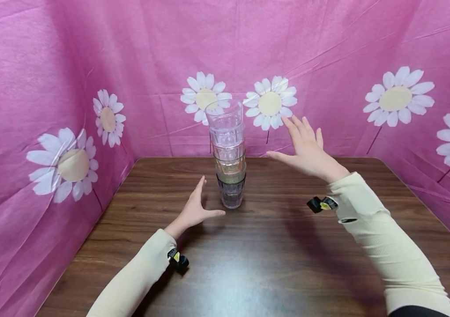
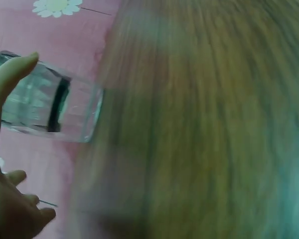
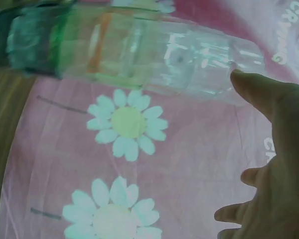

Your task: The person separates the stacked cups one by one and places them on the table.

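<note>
A tall stack of nested clear cups (image 1: pixel 229 167) stands upright on the wooden table, tinted dark, green and orange lower down and colourless toward the top. To the left of its base is my left hand (image 1: pixel 195 210), thumb and fingers spread apart. My right hand (image 1: pixel 306 152) hangs in the air to the right of the stack, near its upper half, with fingers spread. Neither hand holds anything. In the right wrist view the thumb overlaps the top end of the stack (image 3: pixel 124 47). The left wrist view shows the stack's lower cups (image 2: pixel 35 99) behind the left thumb.
The brown wooden table (image 1: pixel 264 264) reaches back to a pink cloth (image 1: pixel 308 39) printed with white daisies, which hangs behind it and on both sides. A small black device (image 1: pixel 179 259) is strapped to the left wrist, and another (image 1: pixel 321 204) to the right.
</note>
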Available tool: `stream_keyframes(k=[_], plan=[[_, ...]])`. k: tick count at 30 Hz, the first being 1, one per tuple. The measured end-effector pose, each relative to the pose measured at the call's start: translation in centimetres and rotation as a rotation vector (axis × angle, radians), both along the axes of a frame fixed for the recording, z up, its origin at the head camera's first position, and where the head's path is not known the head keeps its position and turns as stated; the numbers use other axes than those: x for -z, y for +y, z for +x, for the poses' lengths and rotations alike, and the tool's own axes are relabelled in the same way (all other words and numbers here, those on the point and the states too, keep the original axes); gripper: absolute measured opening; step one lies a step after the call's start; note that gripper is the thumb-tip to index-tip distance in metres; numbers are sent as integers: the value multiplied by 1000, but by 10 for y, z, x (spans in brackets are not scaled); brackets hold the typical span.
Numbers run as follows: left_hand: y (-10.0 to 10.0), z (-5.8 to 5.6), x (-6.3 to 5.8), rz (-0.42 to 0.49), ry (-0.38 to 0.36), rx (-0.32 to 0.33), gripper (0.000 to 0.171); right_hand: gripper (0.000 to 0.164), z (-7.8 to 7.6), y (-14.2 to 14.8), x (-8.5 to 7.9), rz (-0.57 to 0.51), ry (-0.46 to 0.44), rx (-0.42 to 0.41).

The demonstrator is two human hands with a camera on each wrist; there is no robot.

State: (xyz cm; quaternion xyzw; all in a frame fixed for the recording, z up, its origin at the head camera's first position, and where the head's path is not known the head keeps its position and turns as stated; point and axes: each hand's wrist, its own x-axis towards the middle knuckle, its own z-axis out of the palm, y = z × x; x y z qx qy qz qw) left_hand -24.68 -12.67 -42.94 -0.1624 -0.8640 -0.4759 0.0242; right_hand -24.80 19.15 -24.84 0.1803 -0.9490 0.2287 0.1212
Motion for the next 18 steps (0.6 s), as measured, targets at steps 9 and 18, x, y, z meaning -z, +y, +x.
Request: stream_keyframes(k=[9, 18], plan=[[12, -15, 18, 428, -112, 55, 117, 96, -21, -33, -22, -235, 30, -99], [22, -27, 31, 583, -149, 67, 111, 101, -41, -63, -34, -521, -63, -181]])
